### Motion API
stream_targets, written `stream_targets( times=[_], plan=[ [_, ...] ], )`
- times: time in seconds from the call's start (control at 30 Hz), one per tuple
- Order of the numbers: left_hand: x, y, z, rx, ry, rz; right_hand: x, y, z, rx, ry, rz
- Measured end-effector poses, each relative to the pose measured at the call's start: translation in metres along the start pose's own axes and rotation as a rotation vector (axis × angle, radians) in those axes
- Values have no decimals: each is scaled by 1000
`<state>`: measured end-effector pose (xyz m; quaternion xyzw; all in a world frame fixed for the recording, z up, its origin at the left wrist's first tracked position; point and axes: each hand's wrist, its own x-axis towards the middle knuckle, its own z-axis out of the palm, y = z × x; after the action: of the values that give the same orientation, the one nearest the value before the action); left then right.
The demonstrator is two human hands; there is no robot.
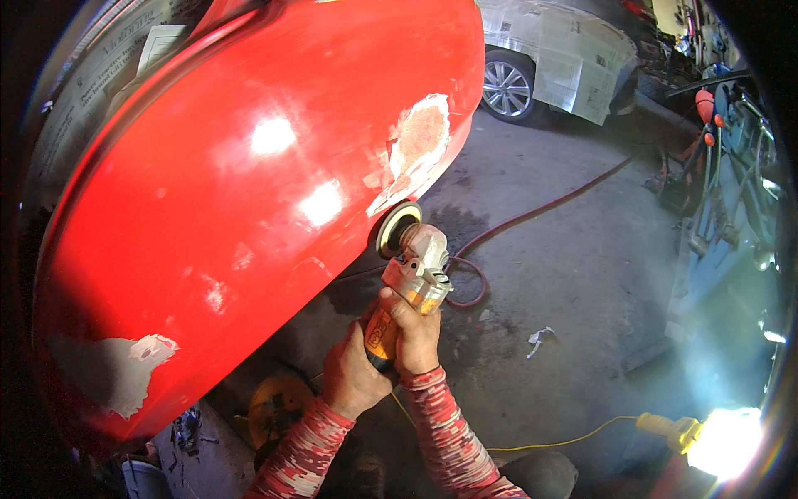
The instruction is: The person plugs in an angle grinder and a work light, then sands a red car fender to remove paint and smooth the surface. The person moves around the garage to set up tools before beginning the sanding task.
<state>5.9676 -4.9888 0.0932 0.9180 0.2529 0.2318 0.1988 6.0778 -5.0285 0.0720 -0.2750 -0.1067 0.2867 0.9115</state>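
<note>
Both my hands are closed around an angle grinder [428, 258] with an orange body and a metal head. My right hand [416, 333] grips it just behind the head, thumb along the top. My left hand [353, 370] wraps the body from the left side. The round disc [399, 226] is at the lower edge of a curved red car body panel [208, 191]; whether they touch I cannot tell. Just above the disc, the panel has a pale, ragged patch [420, 137] without red paint. Another stripped, greyish patch [125, 378] lies at its near left end.
A dark red hose [540, 214] loops across the concrete floor [532, 266]. At the lower right glows a bright work lamp [727, 441] on a yellow cord. A paper-masked car [565, 58] stands behind. Tools and cables [723, 166] crowd the right side; a paper scrap [539, 339] lies on the floor.
</note>
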Motion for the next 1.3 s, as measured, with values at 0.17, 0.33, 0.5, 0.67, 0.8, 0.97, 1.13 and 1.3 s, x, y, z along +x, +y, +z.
stream_targets(
  times=[0.17,0.33,0.5,0.67,0.8,0.97,1.13,1.3],
  plan=[
    [-4,5,2,-31,22,-11,-2,-7,1,-3,-67,-21],
    [-6,10,2,-96,26,31,-3,-16,3,-47,-89,-27],
    [-7,17,-1,-80,3,-23,-3,-20,6,-67,-62,-48],
    [-8,17,-2,-92,-17,-29,-4,-22,4,-57,-61,49],
    [-9,11,-1,-98,-14,-19,-3,-16,4,-99,-63,66],
    [-10,10,1,-105,-7,-30,-2,-13,4,-81,-87,41],
    [-11,12,0,-103,9,-21,-2,-13,3,-98,-99,16],
    [-12,12,-2,-93,-38,-60,-3,-18,6,-120,-71,90]
  ],
)
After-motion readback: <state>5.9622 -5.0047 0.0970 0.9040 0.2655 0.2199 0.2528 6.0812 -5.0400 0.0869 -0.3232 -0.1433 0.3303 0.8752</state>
